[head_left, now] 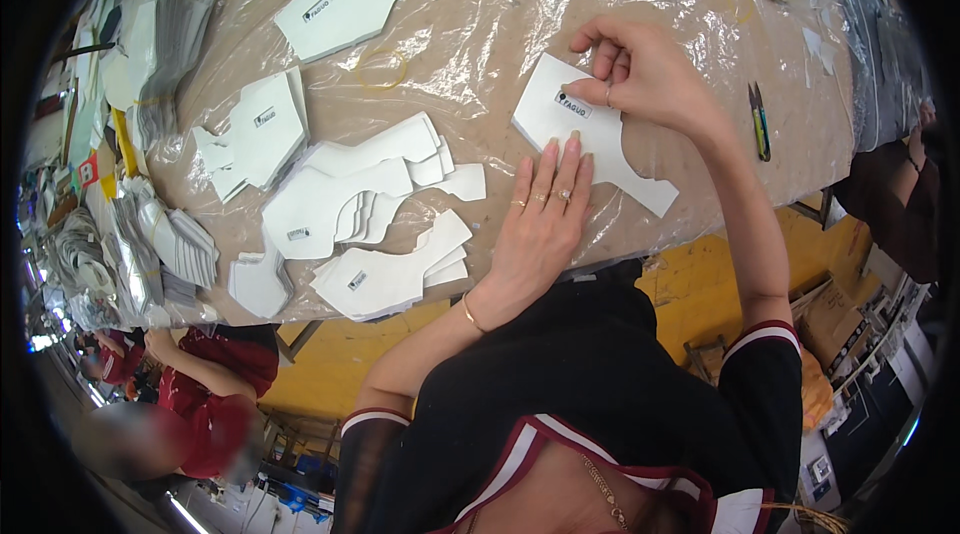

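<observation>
A white cut-out piece (608, 149) with a narrow tail and a small dark printed label (573, 107) lies on the plastic-covered table near its front edge. My left hand (543, 219) rests flat on the piece's near side, fingers stretched out, with rings and a bracelet on it. Over the far right part of the piece is my right hand (650, 74). Its thumb touches the label's upper edge, while the other fingers curl in the air apart from the thumb. To the left are several stacks of similar white pieces (335, 196), some bearing the same label.
Another white stack (350, 9) lies at the far left. Thread snips (761, 122) are on the right. A yellow rubber band (383, 70) sits on the plastic sheet (480, 44). Bundled pieces (165, 44) crowd the left edge. A person in red (215, 394) works at lower left.
</observation>
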Motion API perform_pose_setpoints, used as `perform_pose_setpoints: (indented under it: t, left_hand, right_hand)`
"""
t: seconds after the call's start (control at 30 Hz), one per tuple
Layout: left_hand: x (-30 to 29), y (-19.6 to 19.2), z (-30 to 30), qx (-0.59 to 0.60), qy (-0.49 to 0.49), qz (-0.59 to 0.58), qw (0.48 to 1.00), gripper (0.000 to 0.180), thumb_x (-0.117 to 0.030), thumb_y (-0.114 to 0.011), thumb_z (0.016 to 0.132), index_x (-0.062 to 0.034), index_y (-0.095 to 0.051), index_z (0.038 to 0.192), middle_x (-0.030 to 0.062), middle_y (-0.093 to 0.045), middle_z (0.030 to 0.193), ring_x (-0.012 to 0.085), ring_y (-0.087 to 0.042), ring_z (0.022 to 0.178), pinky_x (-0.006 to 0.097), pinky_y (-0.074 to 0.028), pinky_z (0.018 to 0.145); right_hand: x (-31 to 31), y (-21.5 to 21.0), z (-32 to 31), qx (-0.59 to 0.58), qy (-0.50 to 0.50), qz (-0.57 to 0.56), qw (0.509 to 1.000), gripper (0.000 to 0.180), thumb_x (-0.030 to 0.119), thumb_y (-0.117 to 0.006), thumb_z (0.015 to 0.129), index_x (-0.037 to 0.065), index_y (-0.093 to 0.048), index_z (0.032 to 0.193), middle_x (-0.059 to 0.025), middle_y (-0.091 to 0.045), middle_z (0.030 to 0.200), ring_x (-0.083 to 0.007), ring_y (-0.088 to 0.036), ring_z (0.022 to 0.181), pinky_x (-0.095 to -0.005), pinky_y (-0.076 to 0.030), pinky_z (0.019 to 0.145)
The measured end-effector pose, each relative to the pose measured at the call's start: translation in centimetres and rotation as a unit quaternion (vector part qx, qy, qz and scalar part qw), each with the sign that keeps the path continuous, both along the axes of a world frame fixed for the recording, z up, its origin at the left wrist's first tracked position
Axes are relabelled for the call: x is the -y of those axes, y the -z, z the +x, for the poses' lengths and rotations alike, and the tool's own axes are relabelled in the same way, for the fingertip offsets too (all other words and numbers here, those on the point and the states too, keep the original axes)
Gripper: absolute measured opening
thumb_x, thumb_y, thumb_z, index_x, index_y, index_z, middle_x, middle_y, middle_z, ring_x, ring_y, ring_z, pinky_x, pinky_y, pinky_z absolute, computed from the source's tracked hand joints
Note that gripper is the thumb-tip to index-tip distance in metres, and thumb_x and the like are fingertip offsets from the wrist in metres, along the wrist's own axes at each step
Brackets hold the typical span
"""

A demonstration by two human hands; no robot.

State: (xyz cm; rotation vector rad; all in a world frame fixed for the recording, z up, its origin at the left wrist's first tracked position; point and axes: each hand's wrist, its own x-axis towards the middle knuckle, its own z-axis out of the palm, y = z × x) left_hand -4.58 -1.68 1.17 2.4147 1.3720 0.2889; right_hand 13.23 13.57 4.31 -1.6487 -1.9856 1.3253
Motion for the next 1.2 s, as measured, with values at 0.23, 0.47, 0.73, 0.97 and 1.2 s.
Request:
perform_pose_setpoints:
  t: [0.23,0.47,0.73,0.97,1.2]
  left_hand:
    - [-0.5,-0.1,0.2,0.019,-0.003,0.001,1.0,0.054,-0.02,-0.065,0.091,-0.0004,-0.051,0.139,0.0183,-0.038,0.154,0.0361,-0.035,0.144,0.049,-0.03,0.117]
    - [-1.6,-3.8,-3.8,0.565,-0.13,-0.331,0.745,0.047,-0.026,-0.062,0.097,0.0047,-0.054,0.132,0.0203,-0.058,0.136,0.0307,-0.055,0.129,0.045,-0.043,0.108]
    - [-2.3,-2.3,-5.3,0.605,-0.247,-0.471,0.593,0.027,-0.01,-0.055,0.102,0.009,-0.056,0.121,0.0174,-0.071,0.109,0.0217,-0.071,0.099,0.03,-0.06,0.085]
    - [-0.7,-0.8,-4.2,0.589,-0.283,-0.463,0.599,0.024,-0.008,-0.063,0.097,0.0095,-0.061,0.114,0.0147,-0.071,0.102,0.0169,-0.071,0.095,0.026,-0.059,0.078]
    - [-0.7,-1.2,-3.6,0.582,-0.266,-0.41,0.65,0.02,-0.008,-0.063,0.097,0.0075,-0.065,0.11,0.0114,-0.072,0.097,0.0133,-0.07,0.092,0.025,-0.057,0.075]
  right_hand:
    - [2.7,-0.6,0.3,0.065,0.029,0.022,0.997,0.018,0.016,-0.075,0.085,0.003,-0.07,0.096,-0.0045,-0.059,0.08,-0.0152,-0.056,0.071,-0.0289,-0.045,0.062]
    - [7.1,-5.5,-0.6,0.025,0.001,0.484,0.875,0.027,0.007,-0.079,0.07,0.012,-0.076,0.096,-0.0033,-0.064,0.095,-0.0225,-0.06,0.083,-0.034,-0.047,0.066]
    - [10.5,-0.6,-2.9,0.09,-0.041,0.443,0.891,0.038,0.001,-0.078,0.07,0.01,-0.074,0.107,-0.0058,-0.066,0.098,-0.0216,-0.062,0.084,-0.0346,-0.048,0.073]
    - [14.2,0.1,-3.8,0.07,0.0,0.354,0.933,0.033,0.004,-0.075,0.078,0.005,-0.071,0.111,-0.0083,-0.068,0.105,-0.0247,-0.065,0.091,-0.037,-0.05,0.079]
    - [13.5,-1.5,-4.0,0.117,-0.052,0.409,0.904,0.03,0.009,-0.07,0.08,0.004,-0.069,0.11,-0.0078,-0.068,0.106,-0.0236,-0.065,0.091,-0.0401,-0.049,0.086]
